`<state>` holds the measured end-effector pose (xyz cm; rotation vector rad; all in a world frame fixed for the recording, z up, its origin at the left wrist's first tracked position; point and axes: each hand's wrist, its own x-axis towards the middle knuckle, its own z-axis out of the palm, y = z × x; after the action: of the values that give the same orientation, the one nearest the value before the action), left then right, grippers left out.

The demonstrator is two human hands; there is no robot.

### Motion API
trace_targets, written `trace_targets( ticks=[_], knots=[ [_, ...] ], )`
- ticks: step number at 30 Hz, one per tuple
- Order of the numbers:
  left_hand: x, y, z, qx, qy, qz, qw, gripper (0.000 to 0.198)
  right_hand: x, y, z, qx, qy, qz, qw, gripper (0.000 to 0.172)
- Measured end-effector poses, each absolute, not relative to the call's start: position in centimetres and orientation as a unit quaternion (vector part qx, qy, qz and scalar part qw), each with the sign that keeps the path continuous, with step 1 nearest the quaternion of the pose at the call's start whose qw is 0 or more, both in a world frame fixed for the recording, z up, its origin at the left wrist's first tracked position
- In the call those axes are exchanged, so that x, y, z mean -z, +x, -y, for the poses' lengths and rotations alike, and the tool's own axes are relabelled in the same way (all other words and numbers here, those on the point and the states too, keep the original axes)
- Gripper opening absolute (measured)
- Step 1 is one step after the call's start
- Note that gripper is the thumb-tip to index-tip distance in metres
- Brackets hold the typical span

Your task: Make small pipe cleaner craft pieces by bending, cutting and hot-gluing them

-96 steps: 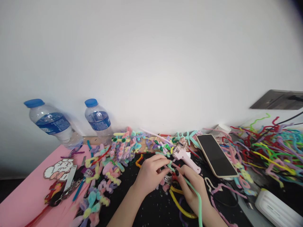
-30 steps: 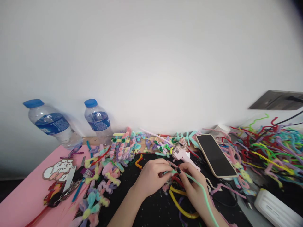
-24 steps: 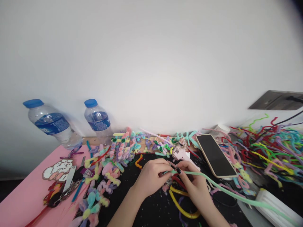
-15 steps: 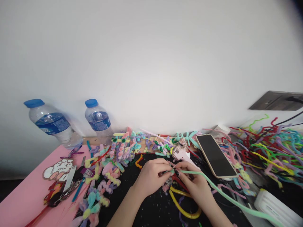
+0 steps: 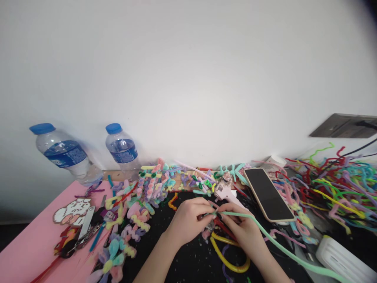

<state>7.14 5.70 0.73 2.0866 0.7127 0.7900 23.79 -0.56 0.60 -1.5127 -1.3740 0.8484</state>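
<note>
My left hand [image 5: 188,220] and my right hand [image 5: 243,230] meet over the black mat [image 5: 188,263], fingertips pinched together. Both are closed on one end of a long mint-green pipe cleaner [image 5: 282,249], which trails off to the lower right past the white box [image 5: 343,261]. A small piece sits between the fingertips; I cannot make out its shape. A yellow pipe cleaner loop [image 5: 226,263] lies under my right hand. A pink glue gun [image 5: 226,192] lies just beyond my fingers.
Two water bottles [image 5: 63,155] [image 5: 122,149] stand against the wall at left. Finished twisted pipe-cleaner pieces [image 5: 153,184] crowd the middle. A phone [image 5: 268,192] lies face up at right, beside a heap of loose pipe cleaners [image 5: 338,184]. Pink paper [image 5: 32,243] with a sticker and tools covers the left.
The free end of the green pipe cleaner has swung from hanging down by my right wrist out to the lower right. My right hand has turned over it; my left hand has stayed put.
</note>
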Motion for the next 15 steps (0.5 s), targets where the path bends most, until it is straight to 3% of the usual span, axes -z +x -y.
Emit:
trace_targets(
  ticks=[8,15],
  knots=[
    [-0.54,7.18,-5.6,-0.307,0.811,-0.297,0.4,0.016,0.02,23.91,0.6,-0.304,-0.63,0.559,0.446,0.017],
    [-0.44,7.15,-5.65,-0.31,0.804,-0.311,0.401,0.014,-0.02,23.78,0.81,-0.347,-0.626,0.513,0.474,0.02]
  ],
)
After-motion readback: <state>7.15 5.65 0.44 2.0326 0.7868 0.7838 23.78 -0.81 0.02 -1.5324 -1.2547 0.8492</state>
